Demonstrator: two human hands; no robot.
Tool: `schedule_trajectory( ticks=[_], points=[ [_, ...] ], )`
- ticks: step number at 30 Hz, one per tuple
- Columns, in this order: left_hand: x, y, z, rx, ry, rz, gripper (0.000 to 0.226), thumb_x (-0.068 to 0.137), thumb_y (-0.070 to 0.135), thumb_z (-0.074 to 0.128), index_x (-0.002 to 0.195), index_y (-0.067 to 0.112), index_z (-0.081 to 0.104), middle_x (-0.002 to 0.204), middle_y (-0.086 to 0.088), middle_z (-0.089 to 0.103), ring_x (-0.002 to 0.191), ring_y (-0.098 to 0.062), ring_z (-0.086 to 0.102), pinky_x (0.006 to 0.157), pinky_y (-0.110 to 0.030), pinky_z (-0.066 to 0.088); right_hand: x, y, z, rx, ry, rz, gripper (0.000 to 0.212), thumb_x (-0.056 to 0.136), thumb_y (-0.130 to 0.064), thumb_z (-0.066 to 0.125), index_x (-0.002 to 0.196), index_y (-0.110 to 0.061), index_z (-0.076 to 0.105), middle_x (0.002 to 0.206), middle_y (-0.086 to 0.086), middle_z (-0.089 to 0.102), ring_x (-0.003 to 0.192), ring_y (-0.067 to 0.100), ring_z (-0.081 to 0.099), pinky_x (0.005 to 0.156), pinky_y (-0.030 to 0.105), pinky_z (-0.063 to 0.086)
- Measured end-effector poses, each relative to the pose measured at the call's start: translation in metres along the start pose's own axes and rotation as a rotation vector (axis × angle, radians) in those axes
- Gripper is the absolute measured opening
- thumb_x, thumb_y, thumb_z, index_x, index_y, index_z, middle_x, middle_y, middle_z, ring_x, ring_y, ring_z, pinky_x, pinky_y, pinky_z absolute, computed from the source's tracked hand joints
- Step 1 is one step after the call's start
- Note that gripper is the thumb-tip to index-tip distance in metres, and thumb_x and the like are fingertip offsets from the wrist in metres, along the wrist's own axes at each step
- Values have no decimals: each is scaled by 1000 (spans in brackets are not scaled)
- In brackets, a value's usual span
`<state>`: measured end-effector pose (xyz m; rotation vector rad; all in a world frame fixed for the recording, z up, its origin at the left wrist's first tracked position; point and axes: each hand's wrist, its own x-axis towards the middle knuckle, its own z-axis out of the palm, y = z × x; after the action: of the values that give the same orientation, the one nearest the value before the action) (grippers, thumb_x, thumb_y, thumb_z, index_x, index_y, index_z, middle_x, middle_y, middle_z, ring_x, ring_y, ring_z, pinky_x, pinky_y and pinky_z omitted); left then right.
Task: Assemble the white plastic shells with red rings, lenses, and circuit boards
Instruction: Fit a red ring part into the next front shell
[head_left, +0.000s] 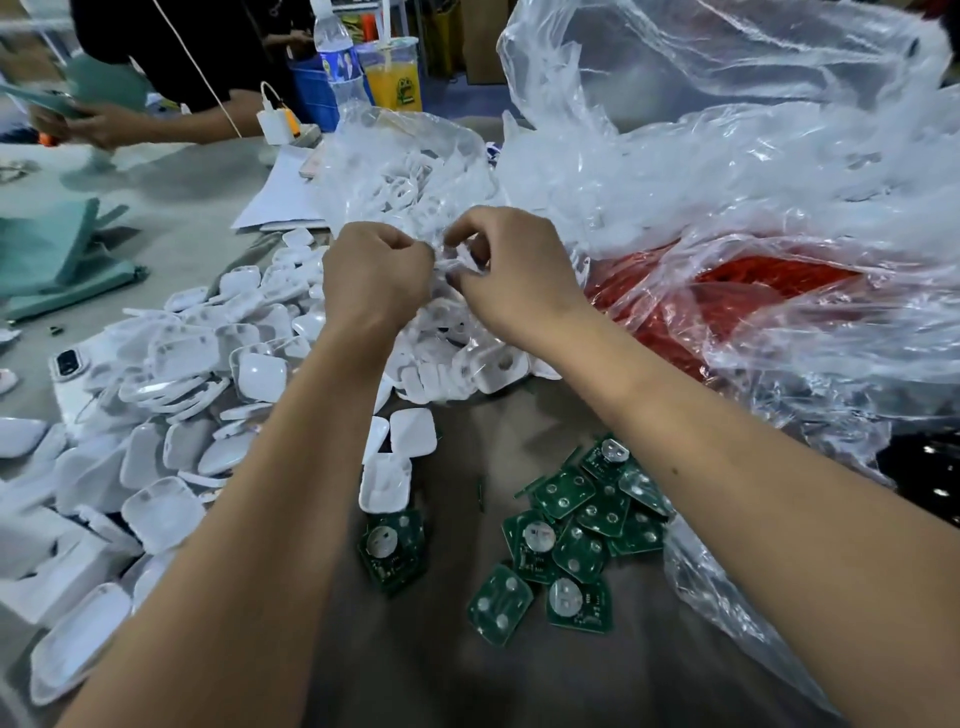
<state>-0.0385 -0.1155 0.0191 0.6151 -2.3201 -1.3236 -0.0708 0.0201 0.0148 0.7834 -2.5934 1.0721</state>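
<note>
Head view: only one camera, so just this angle.
Left hand (375, 278): curled tight, pinching the clear plastic bag (415, 171) of white parts.
Right hand (511, 275): same deal, pinching that bag just beside the left.
White shells (171, 415): huge loose pile on the tabletop (441, 665), left side, way too many to count.
Circuit boards (576, 525): roughly a dozen green ones near the right forearm, plus two stacked by themselves (393, 551).
Red rings (727, 296): one big bagful on the right.
Drinks: one water bottle (337, 57), one orange cup (392, 73).
</note>
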Motion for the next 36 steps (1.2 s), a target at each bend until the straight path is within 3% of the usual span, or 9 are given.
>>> schedule_trajectory(
  ticks=[5,8,13,17,21,26,31,34,36],
  points=[
    [-5,2,-8,230,-115,34,15,81,17,67,79,8,79,80,-19,74,67,-30,62,66,-39,57,-3,6,-6,342,161,160,15,86,-14,82,84,-21,69,68,-8,59,62,6,54,64,20,47],
    [-7,7,-11,261,-167,38,16,87,11,66,78,16,79,79,-11,73,71,-26,64,65,-35,54,-4,9,-14,671,190,291,20,88,-3,79,93,-18,67,75,-2,64,66,10,61,66,26,53],
    [-15,26,-7,-211,-261,-90,24,105,19,54,96,8,73,79,-6,76,58,-18,67,48,-18,47,-12,14,-23,914,150,386,17,86,3,80,98,-6,73,84,13,76,74,20,74,70,33,64],
    [-26,33,-3,-245,-367,11,11,96,19,72,90,10,73,74,-5,74,59,-18,68,51,-20,48,-22,19,-31,895,189,420,15,81,1,85,86,-8,74,81,15,77,71,23,75,66,32,62],
    [-38,42,10,-202,-376,133,11,86,17,82,87,12,72,71,0,74,59,-10,63,51,-20,45,-33,28,-56,738,223,409,14,77,-6,90,80,-13,77,71,4,74,62,10,68,58,22,52],
    [-70,69,56,-412,-470,209,18,87,14,76,76,15,63,71,-5,65,64,-14,58,54,-23,45,-64,40,-118,606,212,382,9,83,-3,84,88,-3,76,68,12,72,57,18,66,56,27,55],
    [-104,88,108,-512,-633,202,16,89,9,66,78,10,55,80,-16,70,72,-32,68,62,-39,53,-118,63,-215,2,-220,460,19,94,-13,76,77,-6,78,68,10,76,51,20,71,45,21,52],
    [-124,96,132,-514,-717,158,20,93,2,56,77,10,48,82,-12,77,58,-26,67,46,-28,45,-145,73,-241,-274,-514,676,21,89,-6,77,69,-11,78,62,6,74,46,13,69,40,19,48],
    [-136,100,146,-449,-708,184,22,94,4,59,76,12,48,74,-11,73,47,-16,56,43,-22,36,-155,75,-237,-366,-567,738,12,83,-10,85,75,-17,78,64,2,74,43,8,66,41,19,47]
  ],
)
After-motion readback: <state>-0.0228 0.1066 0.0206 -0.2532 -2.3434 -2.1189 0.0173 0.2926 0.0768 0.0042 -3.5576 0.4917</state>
